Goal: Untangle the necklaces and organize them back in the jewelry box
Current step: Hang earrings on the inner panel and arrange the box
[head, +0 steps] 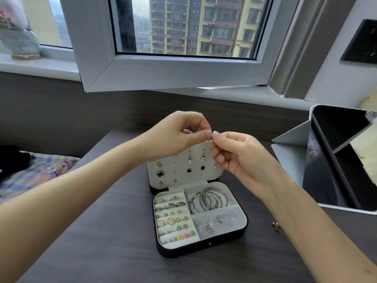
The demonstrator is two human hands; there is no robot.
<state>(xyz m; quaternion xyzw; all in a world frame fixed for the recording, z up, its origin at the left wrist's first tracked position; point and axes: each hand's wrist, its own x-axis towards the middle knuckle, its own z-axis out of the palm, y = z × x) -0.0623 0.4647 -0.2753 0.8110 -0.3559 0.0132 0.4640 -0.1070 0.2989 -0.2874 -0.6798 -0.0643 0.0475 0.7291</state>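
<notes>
**Pinching something tiny above the open jewelry box**

Both hands are raised over the box, fingertips meeting. The left hand (179, 135) has its fingers curled, thumb and forefinger nipping a small item (212, 137). The right hand (234, 154) nips the same item from the other side. It is too small to tell whether it is a necklace chain or a clasp.

The jewelry box (202, 252) lies open on the dark wooden table (102, 242), directly under the hands. Its lid (183, 177) stands tilted back, with earrings pinned into a pale panel, and the hands hide its top edge. In the tray, the left section holds rolled slots with rings (173, 205) at the top and rows of small studs (179, 220) below. The upper right compartment holds a heap of silver bangles (208, 199). The lower right one holds a pendant (208, 227) and fine, pale pieces that are hard to make out.

A small gold trinket (275, 226) lies on the table right of the box, just beside the right forearm. Farther right stands a grey organizer (289, 160) with dark compartments. An open window sash (183, 70) juts in above the table. A bed with a soft toy (55, 168) lies to the left.
</notes>
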